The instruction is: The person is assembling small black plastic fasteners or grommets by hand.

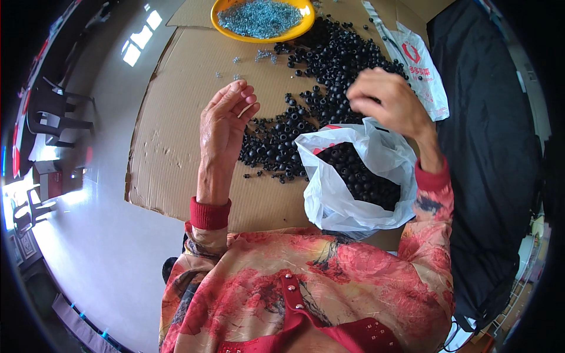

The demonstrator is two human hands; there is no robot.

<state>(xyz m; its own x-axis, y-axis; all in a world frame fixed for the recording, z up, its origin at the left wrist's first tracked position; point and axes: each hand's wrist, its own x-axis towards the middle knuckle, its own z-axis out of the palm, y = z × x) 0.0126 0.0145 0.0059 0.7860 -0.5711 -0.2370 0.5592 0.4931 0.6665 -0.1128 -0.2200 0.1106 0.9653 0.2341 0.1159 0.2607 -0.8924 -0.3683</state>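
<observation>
My left hand point(231, 109) is raised over the cardboard with its thumb and fingers drawn together; whatever is between them is too small to make out. Just beyond its fingertips lie a few small clear pieces point(266, 56). Over a spread of round black beads point(329, 76) hovers my right hand point(388, 100), slightly blurred, its fingers curled in. Their tips are partly hidden, so what they hold does not show. Close to me, a white plastic bag point(321, 197) stands with its mouth wide, many black beads point(359, 179) inside.
A yellow bowl point(219, 26) of clear bluish pieces point(259, 19) stands at the far edge of the cardboard point(170, 135). A white bag with red print point(432, 88) lies flat at the right, beside black cloth point(477, 147). Dark chairs point(59, 112) stand off to the left.
</observation>
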